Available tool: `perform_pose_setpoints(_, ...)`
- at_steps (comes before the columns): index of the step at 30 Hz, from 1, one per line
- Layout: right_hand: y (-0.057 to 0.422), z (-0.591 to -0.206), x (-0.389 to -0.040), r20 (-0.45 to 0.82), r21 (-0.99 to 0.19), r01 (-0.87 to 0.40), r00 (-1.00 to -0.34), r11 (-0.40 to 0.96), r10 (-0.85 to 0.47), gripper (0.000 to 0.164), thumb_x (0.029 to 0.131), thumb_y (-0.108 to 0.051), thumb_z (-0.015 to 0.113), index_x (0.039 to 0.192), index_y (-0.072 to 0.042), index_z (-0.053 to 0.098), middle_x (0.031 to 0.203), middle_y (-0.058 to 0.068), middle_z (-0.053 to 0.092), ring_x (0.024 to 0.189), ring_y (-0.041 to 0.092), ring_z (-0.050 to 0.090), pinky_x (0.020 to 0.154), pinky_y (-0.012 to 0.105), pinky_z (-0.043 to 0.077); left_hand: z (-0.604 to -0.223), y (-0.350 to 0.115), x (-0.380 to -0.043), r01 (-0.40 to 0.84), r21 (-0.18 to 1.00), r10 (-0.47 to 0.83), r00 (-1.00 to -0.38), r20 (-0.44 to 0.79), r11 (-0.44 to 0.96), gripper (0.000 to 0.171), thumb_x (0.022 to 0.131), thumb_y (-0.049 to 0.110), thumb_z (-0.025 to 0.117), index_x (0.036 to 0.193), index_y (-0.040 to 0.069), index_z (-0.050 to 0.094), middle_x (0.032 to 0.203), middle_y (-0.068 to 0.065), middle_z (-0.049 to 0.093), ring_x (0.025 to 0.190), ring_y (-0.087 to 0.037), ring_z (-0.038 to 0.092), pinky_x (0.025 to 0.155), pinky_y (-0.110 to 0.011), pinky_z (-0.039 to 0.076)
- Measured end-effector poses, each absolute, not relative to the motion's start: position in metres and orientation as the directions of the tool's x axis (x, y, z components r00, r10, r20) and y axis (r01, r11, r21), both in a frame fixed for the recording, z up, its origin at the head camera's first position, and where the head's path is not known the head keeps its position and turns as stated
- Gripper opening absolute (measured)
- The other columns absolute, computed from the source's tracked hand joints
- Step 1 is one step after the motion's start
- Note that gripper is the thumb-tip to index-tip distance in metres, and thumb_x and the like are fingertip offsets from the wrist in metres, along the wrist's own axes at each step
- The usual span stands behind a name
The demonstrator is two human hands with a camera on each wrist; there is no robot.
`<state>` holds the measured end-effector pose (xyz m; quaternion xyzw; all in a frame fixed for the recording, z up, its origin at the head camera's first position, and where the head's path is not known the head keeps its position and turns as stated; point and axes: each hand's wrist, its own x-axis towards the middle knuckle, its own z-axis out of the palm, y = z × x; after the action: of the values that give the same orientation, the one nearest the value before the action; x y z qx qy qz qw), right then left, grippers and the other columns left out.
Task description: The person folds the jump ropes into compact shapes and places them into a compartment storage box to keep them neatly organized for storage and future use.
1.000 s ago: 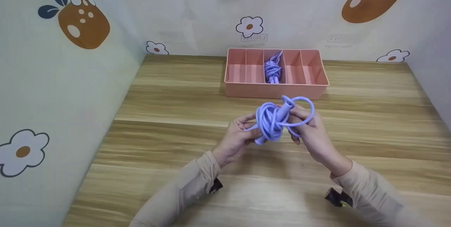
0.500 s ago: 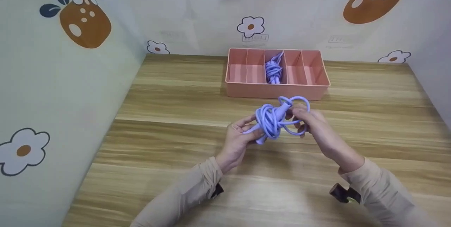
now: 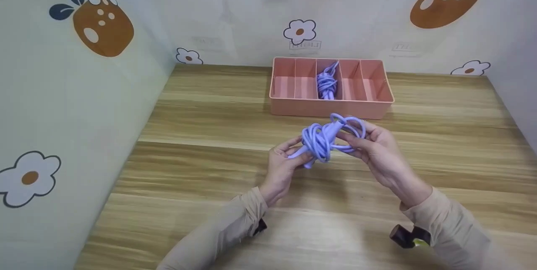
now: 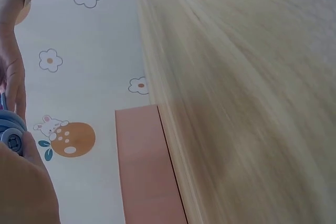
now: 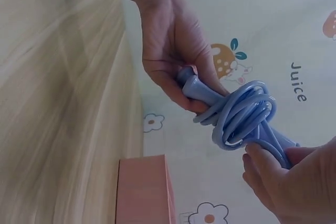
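Observation:
A periwinkle skipping rope (image 3: 317, 142), wound into a bundle around its own handles, is held between both hands above the table. My left hand (image 3: 280, 171) grips the flared handle ends between thumb and fingers, as the right wrist view also shows. At the bundle's other end, my right hand (image 3: 386, 159) pinches the loose rope loops (image 3: 356, 129) by the handle tip. The fingers behind the bundle are partly hidden. Just beyond the hands, a second wound skipping rope (image 3: 327, 85) lies in the middle compartment of the pink divided box (image 3: 327, 108).
The wooden table (image 3: 201, 115) runs back to a patterned wall (image 3: 235, 18), with a side wall (image 3: 92, 106) on the left. Black wrist-worn devices show below both sleeves, one of them the dark piece (image 3: 405, 236) on the right.
My right hand has shifted its fingers along the loose loops, drawing back and then closing in again, and the loops have become smaller. My left hand keeps its grip on the handles.

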<state>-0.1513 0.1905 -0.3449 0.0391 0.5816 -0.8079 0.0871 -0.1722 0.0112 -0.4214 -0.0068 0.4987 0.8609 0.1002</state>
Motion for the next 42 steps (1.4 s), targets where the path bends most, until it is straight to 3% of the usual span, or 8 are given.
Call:
perform_pose_setpoints(11, 0.193, -0.340, -0.152, -0.177, -0.863, 0.238, -0.969, -0.445, -0.174, 0.065, 0.082, 0.018, 0.021, 0.144, 0.000, 0.007, 0.136, 0.012, 0.031, 0.112, 0.011, 0.050, 0.099, 0.030, 0.041, -0.430, 0.013, -0.171, -0.183, 0.892, 0.140, -0.981, -0.137, -0.414, 0.044, 0.071, -0.018, 0.061, 0.113, -0.015, 0.051, 0.092, -0.025, 0.065, 0.063, -0.010, 0.064, 0.061, -0.023, 0.056)
perform_pose_setpoints(22, 0.184, -0.364, -0.155, 0.053, -0.849, -0.090, -0.995, -0.521, 0.086, 0.043, 0.082, 0.021, 0.045, 0.106, -0.010, 0.061, 0.105, 0.005, 0.064, 0.092, 0.014, 0.062, 0.074, 0.024, 0.055, -0.426, 0.015, -0.168, -0.187, 0.897, 0.137, -0.980, -0.143, -0.401, 0.043, 0.071, -0.017, 0.062, 0.113, -0.014, 0.052, 0.092, -0.023, 0.066, 0.072, -0.013, 0.066, 0.065, -0.026, 0.056)
perform_pose_setpoints(25, 0.184, -0.371, -0.157, 0.246, -0.907, -0.283, -0.957, -0.312, 0.154, 0.036, 0.077, 0.021, 0.054, 0.101, -0.003, 0.065, 0.102, 0.004, 0.062, 0.089, 0.013, 0.060, 0.070, 0.021, 0.055, -0.424, 0.015, -0.168, -0.191, 0.900, 0.138, -0.979, -0.148, -0.391, 0.043, 0.072, -0.016, 0.062, 0.113, -0.013, 0.052, 0.093, -0.024, 0.066, 0.073, -0.014, 0.066, 0.065, -0.026, 0.056)
perform_pose_setpoints(28, 0.188, -0.374, -0.162, 0.523, -0.852, -0.505, -0.835, 0.141, 0.172, 0.026, 0.071, 0.019, 0.063, 0.090, 0.002, 0.069, 0.098, 0.008, 0.058, 0.090, 0.014, 0.055, 0.075, 0.016, 0.049, -0.422, 0.014, -0.172, -0.180, 0.912, 0.122, -0.982, -0.145, -0.369, 0.043, 0.071, -0.015, 0.064, 0.113, -0.014, 0.053, 0.094, -0.026, 0.065, 0.074, -0.015, 0.066, 0.066, -0.026, 0.056)
perform_pose_setpoints(31, 0.194, -0.374, -0.166, 0.763, -0.554, -0.607, -0.643, 0.569, 0.057, 0.018, 0.067, 0.011, 0.071, 0.079, -0.002, 0.072, 0.087, 0.012, 0.053, 0.083, 0.022, 0.049, 0.073, 0.027, 0.041, -0.419, 0.012, -0.176, -0.140, 0.934, 0.093, -0.989, -0.115, -0.330, 0.042, 0.070, -0.015, 0.066, 0.111, -0.015, 0.054, 0.094, -0.027, 0.064, 0.074, -0.017, 0.066, 0.066, -0.028, 0.057)
perform_pose_setpoints(34, 0.199, -0.374, -0.168, 0.833, -0.246, -0.591, -0.534, 0.769, -0.144, 0.013, 0.069, 0.003, 0.072, 0.079, -0.005, 0.070, 0.077, 0.011, 0.053, 0.072, 0.027, 0.046, 0.060, 0.035, 0.036, -0.419, 0.010, -0.181, -0.090, 0.957, 0.072, -0.995, -0.072, -0.277, 0.041, 0.068, -0.014, 0.067, 0.108, -0.015, 0.057, 0.093, -0.027, 0.064, 0.075, -0.020, 0.067, 0.065, -0.029, 0.057)
perform_pose_setpoints(37, 0.201, -0.376, -0.166, 0.776, -0.099, -0.578, -0.554, 0.810, -0.300, 0.009, 0.074, 0.000, 0.068, 0.081, -0.004, 0.065, 0.074, 0.007, 0.055, 0.065, 0.025, 0.049, 0.053, 0.036, 0.041, -0.420, 0.009, -0.185, 0.004, 0.979, 0.039, -0.999, 0.012, -0.202, 0.038, 0.066, -0.012, 0.071, 0.103, -0.012, 0.061, 0.092, -0.025, 0.065, 0.078, -0.023, 0.067, 0.064, -0.029, 0.057)
perform_pose_setpoints(42, 0.198, -0.380, -0.161, 0.671, -0.207, -0.569, -0.675, 0.796, -0.308, 0.013, 0.076, 0.008, 0.063, 0.081, -0.004, 0.059, 0.071, 0.005, 0.055, 0.059, 0.019, 0.052, 0.047, 0.030, 0.047, -0.421, 0.009, -0.190, 0.172, 0.981, -0.011, -0.985, 0.172, -0.085, 0.034, 0.064, -0.006, 0.076, 0.096, -0.008, 0.066, 0.091, -0.021, 0.067, 0.079, -0.024, 0.067, 0.068, -0.027, 0.056)
